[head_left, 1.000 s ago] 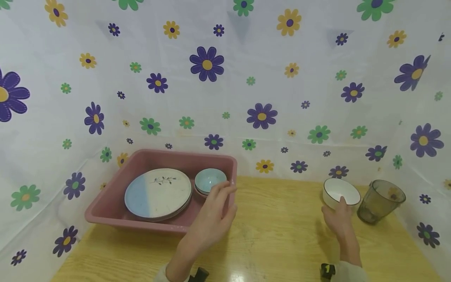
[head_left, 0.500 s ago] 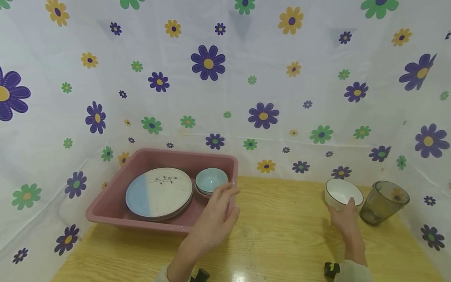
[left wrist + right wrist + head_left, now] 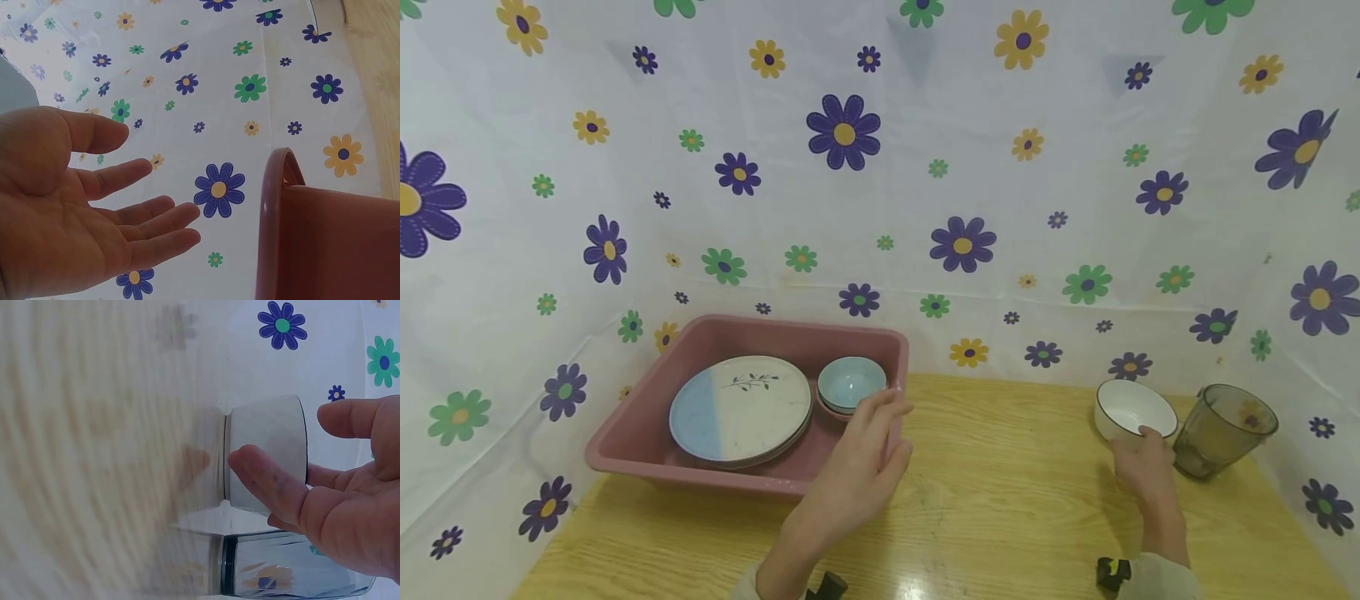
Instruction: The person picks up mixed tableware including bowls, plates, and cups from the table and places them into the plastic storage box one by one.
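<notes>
My right hand (image 3: 1144,471) holds the near side of a white bowl (image 3: 1135,406) with a dark rim, upright on the wooden table. In the head view one fingertip overlaps the bowl's rim. From the right wrist, one finger lies along the outer wall of the bowl (image 3: 275,425) and others reach past its rim. My left hand (image 3: 857,475) hangs beside the right end of a pink basin (image 3: 715,479), fingers relaxed with nothing in them. The left wrist view has that hand (image 3: 94,206) apart from the basin wall (image 3: 272,231).
Inside the basin lie stacked plates (image 3: 760,404), the top one cream and blue, and a small light-blue bowl (image 3: 852,382) on another dish. A dark, see-through glass (image 3: 1221,433) stands close to the white bowl's right. Flower-printed white sheeting (image 3: 880,200) rises behind the table (image 3: 992,483).
The right hand has shifted slightly to the right along the bowl's near side. My left hand keeps its place by the basin, and the view has drifted a little.
</notes>
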